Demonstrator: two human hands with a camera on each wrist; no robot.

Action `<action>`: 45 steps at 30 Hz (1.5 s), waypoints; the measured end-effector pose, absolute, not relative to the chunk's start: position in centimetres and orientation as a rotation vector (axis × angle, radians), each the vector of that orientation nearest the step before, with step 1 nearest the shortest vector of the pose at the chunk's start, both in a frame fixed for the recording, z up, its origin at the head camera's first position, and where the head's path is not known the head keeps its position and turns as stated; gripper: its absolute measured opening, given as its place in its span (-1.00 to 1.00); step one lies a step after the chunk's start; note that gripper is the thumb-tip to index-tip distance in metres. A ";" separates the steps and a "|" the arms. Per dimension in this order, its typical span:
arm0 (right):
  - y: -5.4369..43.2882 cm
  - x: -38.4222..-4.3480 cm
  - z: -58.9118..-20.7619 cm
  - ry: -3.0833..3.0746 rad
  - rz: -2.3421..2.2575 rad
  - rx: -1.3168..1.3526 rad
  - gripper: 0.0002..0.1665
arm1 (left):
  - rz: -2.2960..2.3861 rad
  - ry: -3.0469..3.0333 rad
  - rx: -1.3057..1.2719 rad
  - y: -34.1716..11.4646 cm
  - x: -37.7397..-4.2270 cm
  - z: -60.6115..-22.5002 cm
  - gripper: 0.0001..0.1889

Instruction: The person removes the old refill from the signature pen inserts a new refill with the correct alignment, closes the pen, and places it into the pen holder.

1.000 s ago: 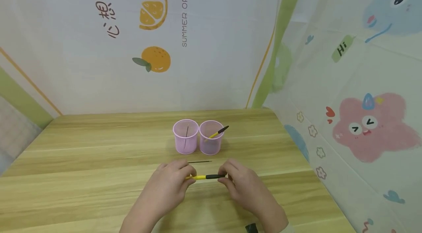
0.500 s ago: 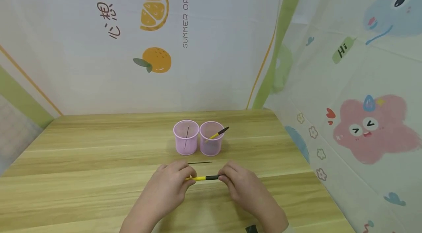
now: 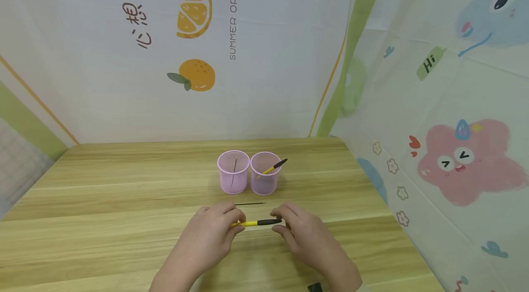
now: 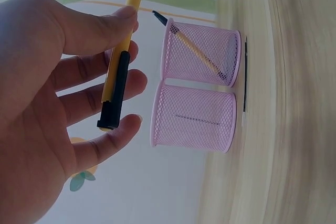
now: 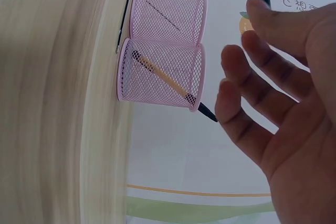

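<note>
My left hand (image 3: 215, 230) pinches a yellow and black pen (image 3: 251, 223) between thumb and index finger, at its yellow barrel. The pen lies level above the table; its black clip (image 4: 119, 77) shows in the left wrist view, with the other fingers spread behind. My right hand (image 3: 303, 232) is at the pen's black end, thumb and index finger parted around it; whether either one touches it I cannot tell. Beyond the hands, a thin dark pen refill (image 3: 250, 203) rests on the table, its left end hidden by the left hand in the head view.
Two pink mesh cups stand side by side beyond the hands. Inside the left cup (image 3: 226, 182) leans a thin dark refill; the right cup (image 3: 264, 187) holds another yellow and black pen (image 3: 274, 165). A small black object (image 3: 315, 287) lies at the near edge beside the right forearm.
Half a second ago the right thumb and index finger pinched the pen's black end; now they are parted and more of that end shows. The left hand has stayed nearly still.
</note>
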State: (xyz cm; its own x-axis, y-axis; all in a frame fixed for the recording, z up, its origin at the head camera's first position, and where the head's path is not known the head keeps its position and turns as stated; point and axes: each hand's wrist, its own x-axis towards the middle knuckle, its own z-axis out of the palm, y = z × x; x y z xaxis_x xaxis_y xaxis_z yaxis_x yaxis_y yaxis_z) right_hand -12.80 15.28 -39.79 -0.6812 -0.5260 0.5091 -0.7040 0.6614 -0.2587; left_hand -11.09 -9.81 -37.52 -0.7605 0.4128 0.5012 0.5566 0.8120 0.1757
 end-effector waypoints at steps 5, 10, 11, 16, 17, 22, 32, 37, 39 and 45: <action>15.3 -12.9 -39.7 -2.424 0.561 0.970 -0.71 | -0.437 -2.544 -0.727 -9.7 -11.1 -37.6 -0.82; 15.3 -13.0 -39.6 -2.379 0.529 0.966 -0.68 | -0.440 -2.551 -0.732 -9.6 -11.1 -37.7 -0.83; 15.3 -13.0 -39.6 -2.374 0.530 0.967 -0.68 | -0.442 -2.550 -0.733 -9.6 -11.1 -37.8 -0.83; 15.3 -13.1 -39.7 -2.352 0.539 0.982 -0.67 | -0.439 -2.546 -0.735 -9.5 -11.1 -37.8 -0.83; 15.4 -13.1 -39.7 -2.348 0.542 0.985 -0.67 | -0.440 -2.547 -0.736 -9.5 -11.1 -37.8 -0.83; 15.4 -13.2 -39.8 -2.334 0.547 0.996 -0.69 | -0.448 -2.560 -0.736 -9.4 -11.1 -37.8 -0.84; 15.5 -13.1 -39.9 -2.335 0.526 1.010 -0.74 | -0.449 -2.595 -0.721 -9.4 -11.0 -37.7 -0.85; 15.5 -13.0 -39.9 -2.354 0.533 1.008 -0.85 | -0.457 -2.587 -0.729 -9.5 -11.1 -37.8 -0.85; 15.5 -13.0 -40.0 -2.358 0.534 1.011 -0.92 | -0.469 -2.580 -0.749 -9.6 -11.1 -37.9 -0.86; 15.5 -12.9 -40.0 -2.392 0.537 1.004 -0.93 | -0.516 -2.575 -0.791 -9.9 -11.1 -38.1 -0.84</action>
State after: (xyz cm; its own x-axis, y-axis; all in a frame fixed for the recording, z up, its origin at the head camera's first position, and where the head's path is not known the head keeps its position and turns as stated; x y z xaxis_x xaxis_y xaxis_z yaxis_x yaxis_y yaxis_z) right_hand -12.93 15.53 -40.00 -0.6113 -0.5476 0.5714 -0.7393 0.6527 -0.1655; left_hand -11.15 -9.87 -38.09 -0.7618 0.4470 0.4688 0.5932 0.7723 0.2275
